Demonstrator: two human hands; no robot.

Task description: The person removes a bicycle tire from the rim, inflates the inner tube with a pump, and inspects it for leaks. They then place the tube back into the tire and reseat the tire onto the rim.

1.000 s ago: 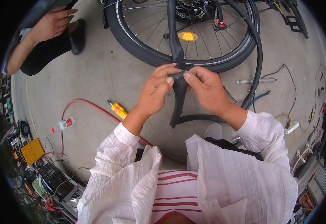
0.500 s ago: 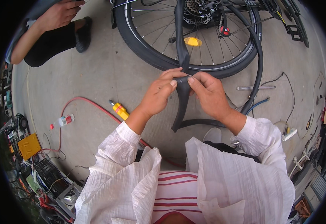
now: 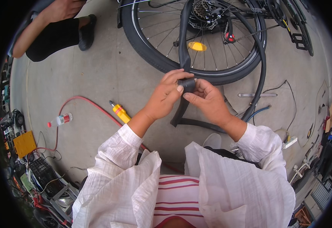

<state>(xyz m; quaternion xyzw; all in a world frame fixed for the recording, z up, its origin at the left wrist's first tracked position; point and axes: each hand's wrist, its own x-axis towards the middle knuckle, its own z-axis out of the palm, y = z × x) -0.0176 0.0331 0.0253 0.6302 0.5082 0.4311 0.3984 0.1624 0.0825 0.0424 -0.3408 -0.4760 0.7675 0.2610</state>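
Observation:
A black inner tube (image 3: pixel 185 41) runs down over the bicycle wheel (image 3: pixel 150 53) and into my hands. My left hand (image 3: pixel 165 95) grips it from the left, thumb and fingers closed on the rubber. From the other side my right hand (image 3: pixel 207 100) pinches the same stretch, its thumb just below the bent-over fold between both hands. Below them the tube hangs down, turns at a corner and passes behind my right wrist. A further loop of it arcs down at the right of the wheel. The wheel carries a tyre, spokes and a yellow reflector (image 3: pixel 197 46).
A yellow tool (image 3: pixel 121 113) and a red hose (image 3: pixel 97 105) lie left of my forearm, near a bottle (image 3: pixel 61 119). Another person's hand (image 3: pixel 63 10) and shoe (image 3: pixel 86 36) are at upper left. On the right lie a metal bar (image 3: pixel 258 95) and a blue hose (image 3: pixel 259 110).
The stretch of inner tube between my hands is now folded over and turned. My right thumb has shifted down and left, and the tube's lower corner has swung slightly left.

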